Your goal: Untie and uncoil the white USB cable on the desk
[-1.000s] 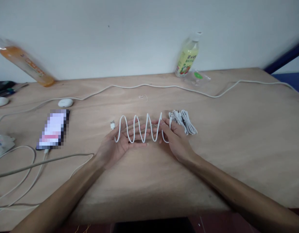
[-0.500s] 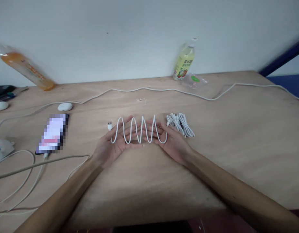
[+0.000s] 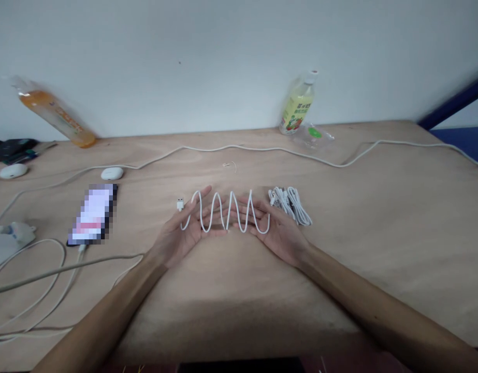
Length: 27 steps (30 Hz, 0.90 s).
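A white USB cable [image 3: 223, 212] lies in zigzag loops across both of my palms at the middle of the wooden table [image 3: 378, 217]. My left hand [image 3: 180, 235] rests palm up with its fingers stretched out under the left loops. The cable's USB plug [image 3: 180, 203] sticks out just left of those fingertips. My right hand [image 3: 279, 233] lies palm up under the right loops, fingers extended and meeting the left fingers. A coiled bundle of white cable [image 3: 291, 204] rests on the table just beyond my right hand.
A phone [image 3: 93, 213] with a charging lead lies at the left, with loose grey cables [image 3: 37, 269] nearer me. A long white cord [image 3: 262, 150] runs across the back. A yellow-green bottle [image 3: 297, 103], a tilted orange bottle [image 3: 56, 115] and white earbud cases [image 3: 112, 173] stand behind.
The loops have been pushed closer together, so the zigzag is shorter and lower. My right hand has turned from fingers-down to palm up beneath them.
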Each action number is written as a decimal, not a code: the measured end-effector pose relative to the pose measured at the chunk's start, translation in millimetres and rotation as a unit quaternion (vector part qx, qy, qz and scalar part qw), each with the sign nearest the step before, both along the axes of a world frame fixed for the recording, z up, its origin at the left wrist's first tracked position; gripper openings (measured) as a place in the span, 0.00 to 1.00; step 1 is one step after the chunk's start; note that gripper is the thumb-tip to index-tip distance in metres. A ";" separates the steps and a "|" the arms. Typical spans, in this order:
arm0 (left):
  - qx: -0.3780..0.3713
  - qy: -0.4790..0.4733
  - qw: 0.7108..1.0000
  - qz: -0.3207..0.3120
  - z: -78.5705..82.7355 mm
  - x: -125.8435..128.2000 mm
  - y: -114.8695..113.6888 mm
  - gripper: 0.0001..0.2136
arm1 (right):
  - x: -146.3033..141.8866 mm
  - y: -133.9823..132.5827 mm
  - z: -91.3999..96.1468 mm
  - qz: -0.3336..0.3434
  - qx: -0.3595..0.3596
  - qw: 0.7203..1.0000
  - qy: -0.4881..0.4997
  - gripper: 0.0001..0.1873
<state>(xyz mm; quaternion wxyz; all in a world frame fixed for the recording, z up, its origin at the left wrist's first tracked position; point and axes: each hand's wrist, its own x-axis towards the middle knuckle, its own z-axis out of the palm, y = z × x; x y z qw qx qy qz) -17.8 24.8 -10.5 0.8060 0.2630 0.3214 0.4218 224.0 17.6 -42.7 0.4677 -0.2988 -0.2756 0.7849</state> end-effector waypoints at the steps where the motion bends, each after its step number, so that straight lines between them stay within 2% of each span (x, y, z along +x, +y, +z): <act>1: 0.003 0.009 1.000 0.003 -0.3 0.5 0.0 0.33 | 0.1 -0.1 -0.2 0.000 0.000 1.000 0.005 0.16; 5: 0.011 0.030 0.999 0.025 0.6 4.3 -0.4 0.38 | -0.1 -0.1 -2.3 0.009 0.006 1.000 0.020 0.15; 14: -0.004 0.020 1.000 -0.022 -2.4 8.9 -3.9 0.36 | 1.8 0.5 -4.8 0.009 -0.009 1.000 0.028 0.17; 19: -0.007 0.009 1.000 -0.009 -0.9 12.3 -5.1 0.38 | 1.2 0.4 -3.3 -0.010 0.002 1.000 0.029 0.16; 27: -0.011 -0.001 1.000 0.004 2.3 15.3 -8.2 0.35 | -0.8 -1.9 -6.5 -0.017 0.021 0.999 0.021 0.16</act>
